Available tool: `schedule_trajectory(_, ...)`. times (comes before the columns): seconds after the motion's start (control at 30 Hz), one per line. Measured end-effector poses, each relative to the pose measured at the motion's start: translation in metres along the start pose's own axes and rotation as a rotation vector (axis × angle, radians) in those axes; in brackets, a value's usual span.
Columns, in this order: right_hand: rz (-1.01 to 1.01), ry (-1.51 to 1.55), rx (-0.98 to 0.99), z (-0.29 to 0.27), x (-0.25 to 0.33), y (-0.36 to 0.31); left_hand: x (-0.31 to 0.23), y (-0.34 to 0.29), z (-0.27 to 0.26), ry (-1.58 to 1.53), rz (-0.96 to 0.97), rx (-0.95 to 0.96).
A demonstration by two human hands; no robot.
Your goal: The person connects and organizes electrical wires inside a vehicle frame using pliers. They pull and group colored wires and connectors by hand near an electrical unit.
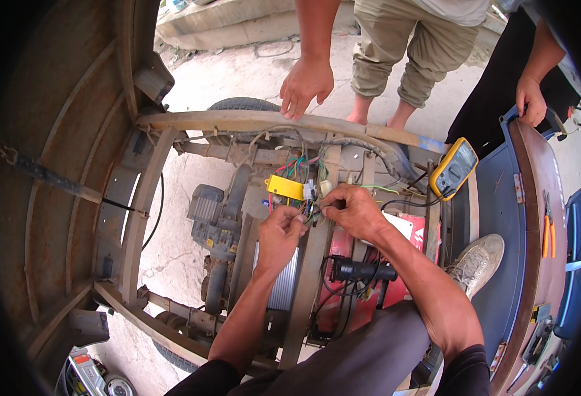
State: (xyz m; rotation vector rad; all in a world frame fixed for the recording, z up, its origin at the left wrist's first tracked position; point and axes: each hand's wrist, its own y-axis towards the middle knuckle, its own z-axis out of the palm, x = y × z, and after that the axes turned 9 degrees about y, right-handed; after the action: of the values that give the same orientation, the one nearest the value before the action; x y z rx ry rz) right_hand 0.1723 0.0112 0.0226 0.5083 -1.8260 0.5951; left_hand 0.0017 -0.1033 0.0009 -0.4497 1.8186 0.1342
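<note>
Near the middle of an open vehicle frame, both my hands pinch thin wires point(313, 212). My left hand point(279, 231) is closed, thumb against forefinger, on the wires' left side. Close by on the right, my right hand point(356, 210) also pinches the wires between its fingertips; the exact strands are partly hidden. Just beyond the fingers sits a yellow box point(285, 187) with coloured wires around it, beside a pale plastic connector point(309, 190). A finned silver metal unit point(282, 284) lies below my left hand.
A yellow multimeter point(454, 169) leans at the frame's right. Orange-handled pliers point(548, 224) lie on the brown panel point(525, 317). A motor and axle point(214, 221) are at left. Red casing point(343, 277) lies under my right forearm. Another person's hand point(308, 86) rests on the far frame rail.
</note>
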Motion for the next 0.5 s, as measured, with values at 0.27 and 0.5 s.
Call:
schedule_trajectory(0.27,0.04,0.005,-0.009,-0.011,0.0,-0.001,0.001,-0.001,0.001,-0.035,0.01,-0.004)
schedule_trajectory(0.5,0.06,0.036,0.007,-0.008,0.0,-0.001,0.002,-0.001,0.002,-0.023,0.045,-0.008)
